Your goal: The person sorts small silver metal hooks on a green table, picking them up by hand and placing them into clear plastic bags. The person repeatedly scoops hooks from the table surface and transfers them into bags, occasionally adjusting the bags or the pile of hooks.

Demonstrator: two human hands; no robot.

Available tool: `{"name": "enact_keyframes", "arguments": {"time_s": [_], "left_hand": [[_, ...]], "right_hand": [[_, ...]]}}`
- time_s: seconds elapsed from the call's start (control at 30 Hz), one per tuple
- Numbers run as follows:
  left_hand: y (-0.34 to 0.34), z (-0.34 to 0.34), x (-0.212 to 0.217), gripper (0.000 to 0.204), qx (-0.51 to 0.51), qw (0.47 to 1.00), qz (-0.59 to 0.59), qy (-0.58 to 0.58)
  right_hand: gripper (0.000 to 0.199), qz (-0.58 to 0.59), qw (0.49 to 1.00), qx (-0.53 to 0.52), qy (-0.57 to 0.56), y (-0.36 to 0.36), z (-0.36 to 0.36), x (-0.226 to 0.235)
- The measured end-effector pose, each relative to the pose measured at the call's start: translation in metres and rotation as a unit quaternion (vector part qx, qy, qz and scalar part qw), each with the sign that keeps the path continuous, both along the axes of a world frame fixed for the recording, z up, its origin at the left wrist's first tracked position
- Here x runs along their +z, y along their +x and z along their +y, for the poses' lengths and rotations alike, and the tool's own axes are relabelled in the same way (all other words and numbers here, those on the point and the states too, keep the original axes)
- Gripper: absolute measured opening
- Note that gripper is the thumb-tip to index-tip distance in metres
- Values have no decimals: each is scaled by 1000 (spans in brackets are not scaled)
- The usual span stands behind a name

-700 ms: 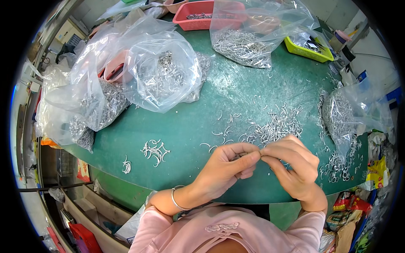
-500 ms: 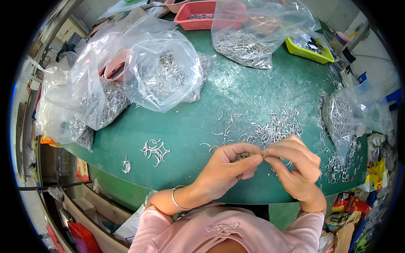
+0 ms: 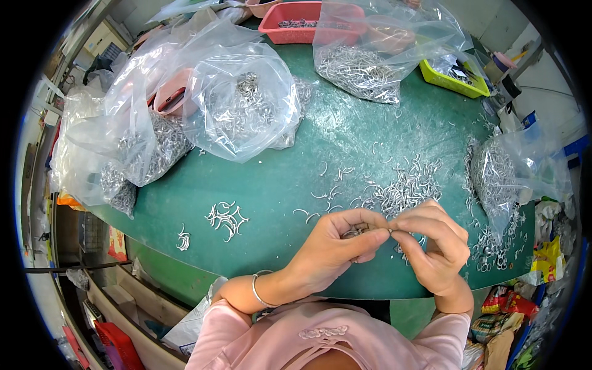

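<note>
The tiny silvery metal piece [image 3: 390, 230] lies between your left hand [image 3: 333, 248] and right hand [image 3: 436, 243], both with fingers [image 3: 377, 235] pinching it, its long axis hidden.

The table [image 3: 271, 197] carries bags [image 3: 361, 71] and trays [image 3: 275, 33] toward its far edge, loose curved pieces [image 3: 402, 192] nearer its front edge.

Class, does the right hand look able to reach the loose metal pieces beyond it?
Probably yes: the metal pieces lie uncovered beyond the right hand, though it seems to pinch something small.
</note>
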State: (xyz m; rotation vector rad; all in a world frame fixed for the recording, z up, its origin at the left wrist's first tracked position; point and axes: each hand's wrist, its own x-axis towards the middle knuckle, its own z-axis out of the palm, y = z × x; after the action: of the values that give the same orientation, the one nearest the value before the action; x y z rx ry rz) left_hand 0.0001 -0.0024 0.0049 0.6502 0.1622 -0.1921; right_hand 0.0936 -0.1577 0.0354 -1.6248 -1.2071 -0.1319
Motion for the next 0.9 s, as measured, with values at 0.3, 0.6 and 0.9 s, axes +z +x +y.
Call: {"name": "enact_keyframes", "arguments": {"time_s": [0.3, 0.6, 0.9], "left_hand": [[0, -1, 1, 15, 3, 1000, 0, -1], [1, -1, 1, 19, 4, 1000, 7, 8], [17, 4, -27, 18, 53, 996, 73, 17]], "right_hand": [[26, -6, 1000, 1, 3, 0, 0, 1], [25, -5, 1000, 1, 5, 0, 0, 1], [18, 175, 978, -108, 19, 63, -5, -23]]}}
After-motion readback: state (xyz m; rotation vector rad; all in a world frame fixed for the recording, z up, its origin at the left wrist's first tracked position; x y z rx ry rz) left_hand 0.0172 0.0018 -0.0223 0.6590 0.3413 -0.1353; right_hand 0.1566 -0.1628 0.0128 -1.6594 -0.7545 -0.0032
